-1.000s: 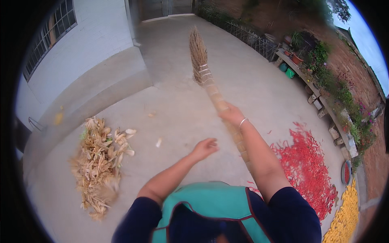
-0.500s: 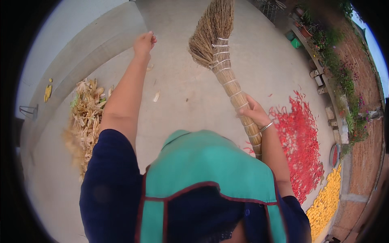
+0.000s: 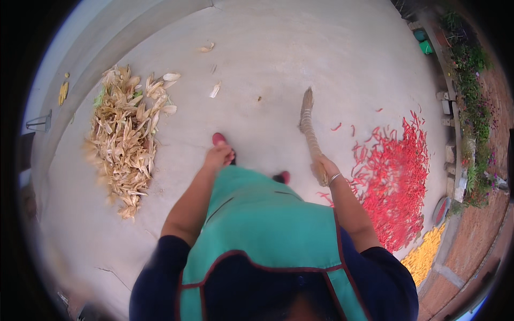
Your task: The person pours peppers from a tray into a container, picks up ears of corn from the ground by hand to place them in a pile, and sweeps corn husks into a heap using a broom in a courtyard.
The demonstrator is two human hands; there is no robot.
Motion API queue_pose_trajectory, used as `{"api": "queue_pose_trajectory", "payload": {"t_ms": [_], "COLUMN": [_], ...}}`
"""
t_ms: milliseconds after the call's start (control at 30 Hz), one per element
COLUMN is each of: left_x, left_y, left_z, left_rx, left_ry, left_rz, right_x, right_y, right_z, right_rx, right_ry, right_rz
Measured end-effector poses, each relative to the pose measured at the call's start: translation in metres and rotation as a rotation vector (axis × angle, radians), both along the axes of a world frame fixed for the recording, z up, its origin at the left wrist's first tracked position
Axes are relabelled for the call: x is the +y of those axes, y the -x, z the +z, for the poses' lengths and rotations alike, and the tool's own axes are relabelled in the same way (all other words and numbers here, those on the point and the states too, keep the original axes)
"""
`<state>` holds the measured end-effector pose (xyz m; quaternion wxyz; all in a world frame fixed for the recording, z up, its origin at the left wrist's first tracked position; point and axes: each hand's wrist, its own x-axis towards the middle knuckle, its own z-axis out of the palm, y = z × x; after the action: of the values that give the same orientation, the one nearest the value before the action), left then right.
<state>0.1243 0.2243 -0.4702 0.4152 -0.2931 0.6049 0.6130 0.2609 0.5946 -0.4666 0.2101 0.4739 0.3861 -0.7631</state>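
A straw hand broom (image 3: pixel 308 120), bound with pale rings along its handle, points down and forward in front of me. My right hand (image 3: pixel 325 167), with a bracelet at its wrist, is wrapped round the handle's near end. My left hand (image 3: pixel 219 156) hangs low in front of my green apron, above a red shoe (image 3: pixel 218 138). Its fingers are curled in, and nothing shows in them. To its left lies a heap of dry corn husks (image 3: pixel 126 134). Red chili peppers (image 3: pixel 393 182) are spread on the ground to the right of my right hand.
Loose husk pieces (image 3: pixel 215 90) lie on the concrete floor (image 3: pixel 257 48) ahead. At the right are yellow corn (image 3: pixel 424 255), a basin (image 3: pixel 441 210), blocks (image 3: pixel 450 155) and a planted bed (image 3: pixel 471 134). Two corn cobs (image 3: pixel 63 94) lie far left by a metal bracket (image 3: pixel 38 123).
My left hand has dropped from its outstretched place ahead to near my apron. The broom has swung down from its raised position, still in my right hand. My shoes have come into view.
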Motion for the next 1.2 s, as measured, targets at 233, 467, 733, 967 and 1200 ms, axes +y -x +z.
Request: {"api": "queue_pose_trajectory", "payload": {"t_ms": [233,467,733,967,1200], "left_x": [-0.080,-0.209,-0.283,-0.277,-0.267], "left_y": [0.116,0.219,0.268,0.287,0.259], "left_z": [-0.033,-0.037,-0.023,-0.014,-0.005], "left_rx": [0.004,0.016,0.020,0.005,-0.019], "left_ry": [0.074,0.112,0.064,-0.003,0.050], "left_rz": [0.108,0.285,0.555,0.844,1.353], "right_x": [-0.090,-0.393,-0.392,-0.367,-0.458], "right_y": [0.189,0.376,0.480,0.617,0.639], "right_z": [-0.093,-0.105,-0.050,-0.075,-0.057], "right_rx": [-0.182,-0.017,0.219,-0.058,-0.214], "right_ry": [0.092,0.024,0.138,0.088,0.287], "right_rz": [-0.403,0.091,0.464,0.176,0.977]}}
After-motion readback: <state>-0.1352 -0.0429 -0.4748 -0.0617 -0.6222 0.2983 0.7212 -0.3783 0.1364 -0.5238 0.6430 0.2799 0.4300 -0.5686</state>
